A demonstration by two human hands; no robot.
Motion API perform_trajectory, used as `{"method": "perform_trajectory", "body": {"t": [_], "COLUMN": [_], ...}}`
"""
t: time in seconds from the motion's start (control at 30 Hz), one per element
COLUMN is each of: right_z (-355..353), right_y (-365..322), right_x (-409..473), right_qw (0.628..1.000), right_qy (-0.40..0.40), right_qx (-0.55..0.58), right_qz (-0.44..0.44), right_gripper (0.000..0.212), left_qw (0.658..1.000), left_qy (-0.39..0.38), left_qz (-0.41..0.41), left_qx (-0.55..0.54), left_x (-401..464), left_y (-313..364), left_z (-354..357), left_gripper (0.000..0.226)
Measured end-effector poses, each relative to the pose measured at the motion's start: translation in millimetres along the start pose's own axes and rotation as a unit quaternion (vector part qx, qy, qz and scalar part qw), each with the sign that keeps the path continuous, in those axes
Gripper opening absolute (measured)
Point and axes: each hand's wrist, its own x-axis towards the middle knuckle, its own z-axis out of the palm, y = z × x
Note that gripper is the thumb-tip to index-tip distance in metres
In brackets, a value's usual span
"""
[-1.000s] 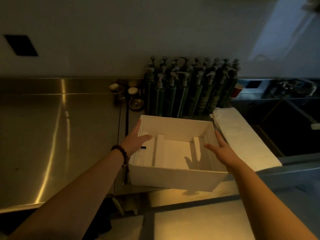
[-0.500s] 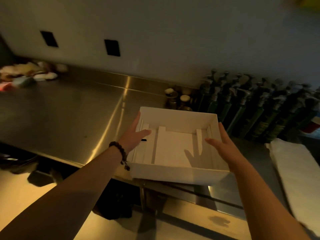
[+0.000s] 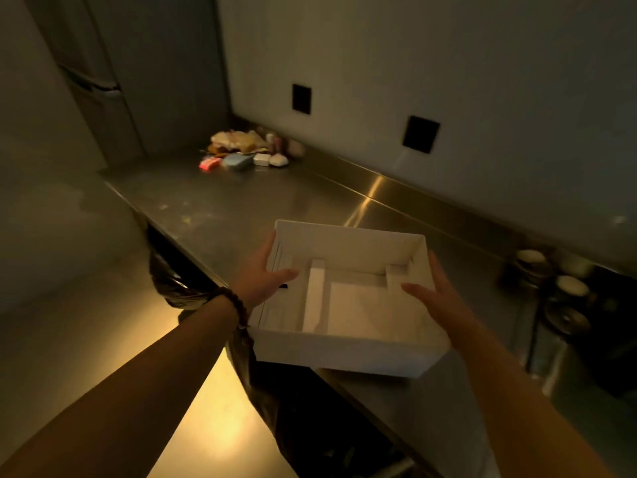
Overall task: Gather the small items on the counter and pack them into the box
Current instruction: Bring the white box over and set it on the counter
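Observation:
An open white box [image 3: 355, 353] with white inner dividers hangs over the front edge of the steel counter [image 3: 241, 205]. My left hand [image 3: 262, 274] grips its left wall, thumb inside and fingers outside. My right hand [image 3: 437, 298] holds the right wall the same way. The box has nothing loose in it. A heap of small items [image 3: 248, 150] lies at the far left corner of the counter by the wall: a pink one, a pale blue one, white ones and crumpled wrappers.
Small round jars [image 3: 565, 291] stand on the counter at the right. A dark bin bag [image 3: 269, 374] hangs under the counter's front edge. Two black wall sockets [image 3: 421, 134] sit above the counter. A tall cabinet [image 3: 113, 81] closes off the far left.
The view has swung left while both hands carry the box left along the counter. The pump bottles and white cloth have left the view; the heap of small items is now ahead.

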Motion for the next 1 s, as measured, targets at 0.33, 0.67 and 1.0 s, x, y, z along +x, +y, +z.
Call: {"method": "perform_trajectory", "body": {"t": [0.33,0.67,1.0], "right_z": [160,189,154], "right_y": [-54,-62,-53], "right_x": [120,226,336], "right_qw": [1.000,0.996,0.974], "right_qy": [0.008,0.075,0.202], "right_qx": [0.020,0.026,0.037], "right_qz": [-0.009,0.033,0.098], "right_gripper": [0.085,0.077,0.085], "left_qw": [1.000,0.997,0.977], "left_qy": [0.005,-0.063,-0.190], "left_qz": [-0.011,-0.007,0.023], "left_qx": [0.014,0.052,0.094], "left_x": [128,283,467], "left_y": [-19,-30,-2], "left_z": [-172,-205,-157], "left_gripper": [0.095,0.098,0.100]}}
